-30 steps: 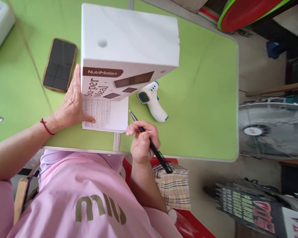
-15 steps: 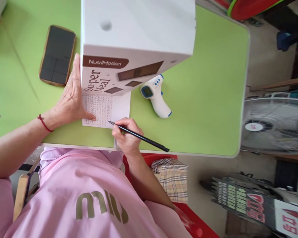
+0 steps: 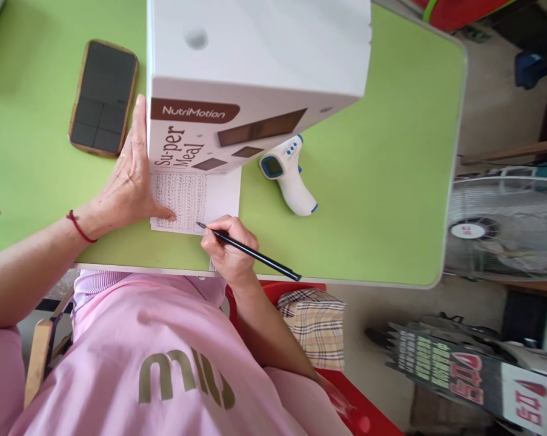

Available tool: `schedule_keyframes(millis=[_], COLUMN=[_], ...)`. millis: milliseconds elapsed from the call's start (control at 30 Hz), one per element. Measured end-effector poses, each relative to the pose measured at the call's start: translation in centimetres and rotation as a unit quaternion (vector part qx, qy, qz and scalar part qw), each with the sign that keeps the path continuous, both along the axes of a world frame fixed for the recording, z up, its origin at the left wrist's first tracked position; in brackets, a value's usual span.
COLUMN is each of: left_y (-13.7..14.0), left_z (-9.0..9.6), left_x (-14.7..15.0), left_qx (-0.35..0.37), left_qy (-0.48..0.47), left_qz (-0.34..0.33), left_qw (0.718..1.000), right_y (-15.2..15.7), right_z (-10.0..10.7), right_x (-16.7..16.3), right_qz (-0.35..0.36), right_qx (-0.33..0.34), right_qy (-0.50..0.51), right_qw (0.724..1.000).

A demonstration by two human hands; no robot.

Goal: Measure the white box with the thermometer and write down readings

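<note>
My right hand (image 3: 230, 247) grips a black pen (image 3: 259, 257), its tip on a white sheet of paper (image 3: 223, 194) with dense rows of small handwriting. My left hand (image 3: 128, 175) is open, with its thumb on the paper's left part. Its fingers stretch up along the left side of a white NutriMotion box (image 3: 255, 54), which stands over the upper part of the sheet and hides it. Just left of those fingertips lies a phone (image 3: 103, 97) with a dark screen. A white and blue infrared thermometer (image 3: 291, 175) lies right of the paper.
The green table (image 3: 382, 181) has a pale edge close to my body. Beyond its right side stands a fan (image 3: 495, 230). A red chair (image 3: 364, 399) and a plaid cloth (image 3: 316, 327) are below the table, near my right arm.
My right hand has shifted very slightly left, and the pen's rear end has swung a little left. My left hand keeps its place on the paper and beside the box.
</note>
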State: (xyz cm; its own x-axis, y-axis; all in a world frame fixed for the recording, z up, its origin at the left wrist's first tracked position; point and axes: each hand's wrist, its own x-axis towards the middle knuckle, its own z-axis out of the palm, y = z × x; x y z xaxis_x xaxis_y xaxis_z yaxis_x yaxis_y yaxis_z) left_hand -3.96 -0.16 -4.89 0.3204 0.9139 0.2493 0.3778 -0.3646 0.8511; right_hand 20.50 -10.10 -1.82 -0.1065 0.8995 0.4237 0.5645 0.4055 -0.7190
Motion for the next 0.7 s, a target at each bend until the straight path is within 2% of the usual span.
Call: schedule_keyframes(millis=[233,500,700], left_y=[-0.14,-0.12,-0.19], left_z=[0.1,-0.1,0.14], left_x=[0.01,0.07,-0.01], left_qx=[-0.008,-0.003,-0.003], left_qy=[-0.015,-0.007,-0.007], left_qz=[0.011,0.009,0.013], left_qw=[1.0,1.0,1.0], right_y=[-0.05,-0.1,-0.06], right_z=[-0.13,-0.47,-0.26], right_x=[0.04,0.14,0.03], right_qz=[-0.018,-0.044,-0.021], right_qx=[-0.038,-0.021,-0.02], right_qy=[-0.018,-0.007,0.013], right_qw=[0.999,0.999,1.0])
